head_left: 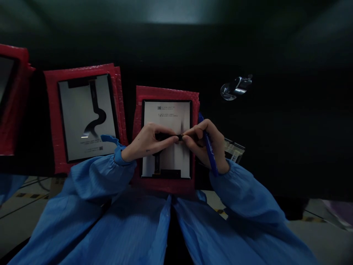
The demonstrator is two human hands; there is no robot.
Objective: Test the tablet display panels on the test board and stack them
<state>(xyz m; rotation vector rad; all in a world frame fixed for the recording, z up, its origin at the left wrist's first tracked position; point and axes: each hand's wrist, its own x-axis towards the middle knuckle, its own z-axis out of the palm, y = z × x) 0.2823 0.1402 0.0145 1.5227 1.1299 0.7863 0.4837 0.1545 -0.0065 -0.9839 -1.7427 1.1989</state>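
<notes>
A display panel point(171, 114) lies back side up on a red bubble-wrap bag point(165, 94) in front of me. A black flex cable point(165, 137) runs over its middle. My left hand point(145, 141) pinches this cable from the left. My right hand point(205, 141) pinches the cable's end from the right, fingertips nearly meeting the left ones. A blue pen point(210, 154) is tucked in the right hand, pointing down towards the wrist. Both arms wear blue sleeves.
A second panel point(86, 117) with a curved black cable lies on another red bag point(52, 110) at the left; a third red bag point(13, 99) sits at the far left edge. A shiny metal object point(235, 88) rests on the dark table point(289, 129). Small labelled packet point(234, 150) by my right wrist.
</notes>
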